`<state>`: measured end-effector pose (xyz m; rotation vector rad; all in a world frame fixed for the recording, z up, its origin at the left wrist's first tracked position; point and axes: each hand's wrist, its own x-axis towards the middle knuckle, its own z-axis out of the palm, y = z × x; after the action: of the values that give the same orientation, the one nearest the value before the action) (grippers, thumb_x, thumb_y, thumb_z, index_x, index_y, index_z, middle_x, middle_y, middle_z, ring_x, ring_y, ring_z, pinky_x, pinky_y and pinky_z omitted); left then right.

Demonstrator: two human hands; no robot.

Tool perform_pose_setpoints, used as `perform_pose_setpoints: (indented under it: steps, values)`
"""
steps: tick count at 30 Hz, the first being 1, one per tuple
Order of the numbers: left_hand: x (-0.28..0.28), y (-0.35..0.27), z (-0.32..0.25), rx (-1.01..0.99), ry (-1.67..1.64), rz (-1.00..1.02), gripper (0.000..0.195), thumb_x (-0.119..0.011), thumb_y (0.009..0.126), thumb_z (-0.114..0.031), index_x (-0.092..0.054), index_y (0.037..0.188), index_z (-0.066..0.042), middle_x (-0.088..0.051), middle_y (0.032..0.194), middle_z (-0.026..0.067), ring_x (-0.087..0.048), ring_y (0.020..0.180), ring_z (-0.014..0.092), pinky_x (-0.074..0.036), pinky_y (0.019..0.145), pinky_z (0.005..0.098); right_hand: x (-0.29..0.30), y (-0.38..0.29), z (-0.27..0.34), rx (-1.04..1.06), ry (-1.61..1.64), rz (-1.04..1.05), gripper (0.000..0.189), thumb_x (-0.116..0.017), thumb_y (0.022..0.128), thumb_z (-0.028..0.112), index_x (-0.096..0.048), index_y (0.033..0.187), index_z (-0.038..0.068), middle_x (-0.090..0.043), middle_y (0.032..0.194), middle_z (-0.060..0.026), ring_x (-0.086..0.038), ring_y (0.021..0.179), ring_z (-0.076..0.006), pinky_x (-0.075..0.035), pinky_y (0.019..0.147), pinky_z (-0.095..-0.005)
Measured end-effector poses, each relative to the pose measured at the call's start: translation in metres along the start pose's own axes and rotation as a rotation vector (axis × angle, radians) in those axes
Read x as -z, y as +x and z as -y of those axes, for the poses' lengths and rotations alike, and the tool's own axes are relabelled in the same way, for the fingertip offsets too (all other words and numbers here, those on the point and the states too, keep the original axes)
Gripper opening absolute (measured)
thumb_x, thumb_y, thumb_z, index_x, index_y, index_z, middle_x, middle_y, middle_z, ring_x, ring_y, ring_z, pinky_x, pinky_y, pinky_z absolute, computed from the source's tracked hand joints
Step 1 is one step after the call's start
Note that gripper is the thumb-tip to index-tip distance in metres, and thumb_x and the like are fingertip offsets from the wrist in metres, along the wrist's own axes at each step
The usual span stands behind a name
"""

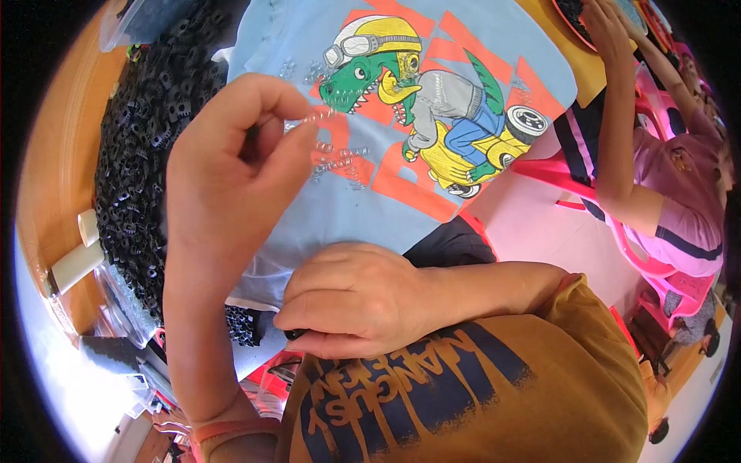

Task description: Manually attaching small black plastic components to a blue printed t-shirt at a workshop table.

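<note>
My left hand [231, 144] is raised over a light blue printed cloth [278, 220], its thumb and forefinger pinching a small coil spring [324, 114]. More loose coil springs [338, 163] lie on the cloth just beyond the fingertips, over the print of a cartoon dinosaur on a scooter. My right hand [359, 301] rests lower down, close to my brown shirt. It is curled around a small black part [295, 334], mostly hidden by the fingers. Left of the cloth, a large heap of small black plastic parts [136, 168] covers the tabletop.
A clear plastic box [139, 26] stands at the heap's far end. Pale blocks [78, 267] and a clear container [118, 304] lie along its left side. To the right, a co-worker [671, 191] sits on a pink plastic chair [631, 254], hands at a red-rimmed tray [570, 26].
</note>
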<state>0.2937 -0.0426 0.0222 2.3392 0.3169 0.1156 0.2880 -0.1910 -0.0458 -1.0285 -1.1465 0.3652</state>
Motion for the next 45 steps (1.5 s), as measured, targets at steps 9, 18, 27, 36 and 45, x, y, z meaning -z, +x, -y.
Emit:
perform_pose_setpoints:
  steps: [9,18,27,36,45]
  values:
    - [0.016,-0.043,-0.005,0.135,-0.011,-0.066,0.013,-0.063,0.076,0.003,-0.059,0.088,-0.002,-0.041,0.064,-0.0043,-0.036,0.057,0.003,-0.030,0.050,0.0193,0.003,0.004,0.003,-0.052,-0.009,0.022,0.027,-0.076,0.072,0.012,-0.063,0.095,0.004,-0.060,0.087,-0.0092,-0.060,0.074,-0.0266,-0.047,0.062,-0.0357]
    - [0.043,-0.113,-0.016,0.407,-0.495,-0.112,0.011,-0.058,0.072,-0.006,-0.057,0.078,0.002,-0.050,0.069,-0.0009,-0.042,0.062,0.006,-0.029,0.054,0.0209,0.006,0.013,0.006,-0.170,0.049,0.033,0.037,-0.079,0.068,0.000,-0.064,0.102,-0.001,-0.061,0.089,-0.0134,-0.062,0.073,-0.0212,-0.049,0.061,-0.0284]
    - [0.043,-0.127,-0.009,0.367,-0.381,0.073,0.006,-0.057,0.069,-0.004,-0.057,0.072,0.001,-0.049,0.062,0.0042,-0.045,0.055,0.012,-0.031,0.049,0.0254,-0.004,0.006,0.007,-0.148,-0.069,0.033,0.027,-0.078,0.067,0.008,-0.063,0.089,0.004,-0.060,0.083,-0.0092,-0.060,0.070,-0.0239,-0.047,0.058,-0.0309]
    - [0.045,-0.125,-0.009,0.254,-0.248,0.152,0.002,-0.055,0.069,-0.002,-0.054,0.070,0.000,-0.048,0.058,0.0076,-0.044,0.052,0.018,-0.033,0.048,0.0295,-0.002,0.004,0.006,-0.123,-0.100,0.083,0.025,-0.077,0.067,0.011,-0.064,0.088,0.006,-0.060,0.084,-0.0092,-0.060,0.073,-0.0250,-0.048,0.060,-0.0323]
    - [0.036,-0.122,-0.023,0.329,-0.109,0.127,0.004,-0.053,0.068,-0.003,-0.051,0.067,0.001,-0.044,0.063,0.0047,-0.041,0.055,0.013,-0.029,0.051,0.0268,-0.003,0.004,0.003,-0.089,-0.113,0.077,0.022,-0.076,0.068,0.011,-0.063,0.085,0.006,-0.060,0.080,-0.0084,-0.060,0.069,-0.0257,-0.047,0.057,-0.0336]
